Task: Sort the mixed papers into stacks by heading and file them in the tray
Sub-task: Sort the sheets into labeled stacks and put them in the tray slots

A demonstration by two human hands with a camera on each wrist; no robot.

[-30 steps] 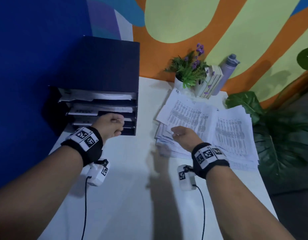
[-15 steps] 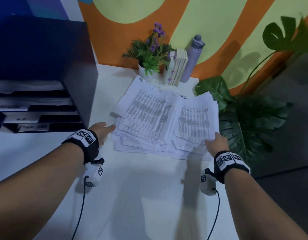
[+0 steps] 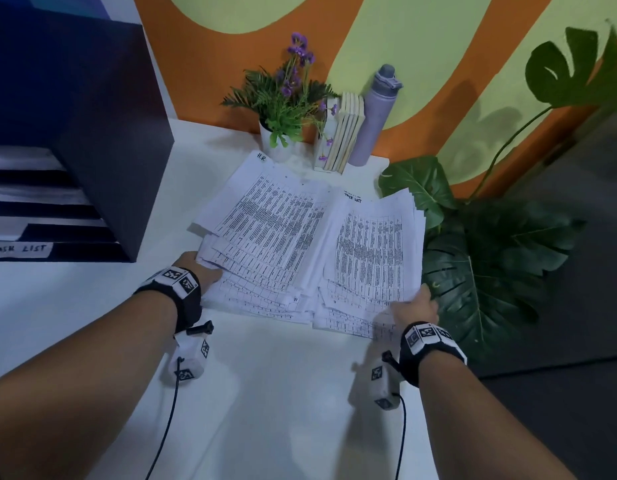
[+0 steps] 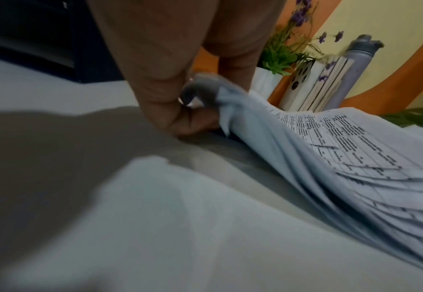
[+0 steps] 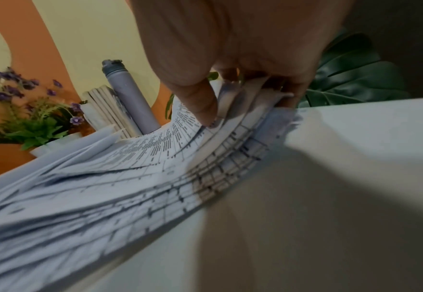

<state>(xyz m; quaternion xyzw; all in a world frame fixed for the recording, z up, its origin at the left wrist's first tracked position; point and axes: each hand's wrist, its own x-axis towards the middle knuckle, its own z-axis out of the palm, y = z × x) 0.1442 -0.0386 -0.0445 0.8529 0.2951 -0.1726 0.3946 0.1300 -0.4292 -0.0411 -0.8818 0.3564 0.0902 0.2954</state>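
A loose pile of printed table sheets (image 3: 310,244) lies fanned out on the white table (image 3: 282,393); top sheets carry handwritten headings "H.R" and "TASK LIST". My left hand (image 3: 204,271) grips the pile's near-left edge; in the left wrist view its fingers (image 4: 192,122) curl under the raised sheets (image 4: 330,158). At the pile's near-right corner my right hand (image 3: 417,299) pinches the sheets, thumb (image 5: 202,106) on top of the bent papers (image 5: 130,177) and fingers below. The black file tray (image 3: 102,150) stands at the left, one shelf labelled "TASK LIST" (image 3: 19,250).
Behind the pile stand a potted purple flower (image 3: 282,98), a row of thin books (image 3: 345,133) and a grey bottle (image 3: 376,116). A large leafy plant (image 3: 480,258) hangs just past the table's right edge. The painted wall is close behind.
My left hand left the tray and came right to the pile's left edge. My right hand slid from the pile's middle to its right corner and took hold. The view swung right.
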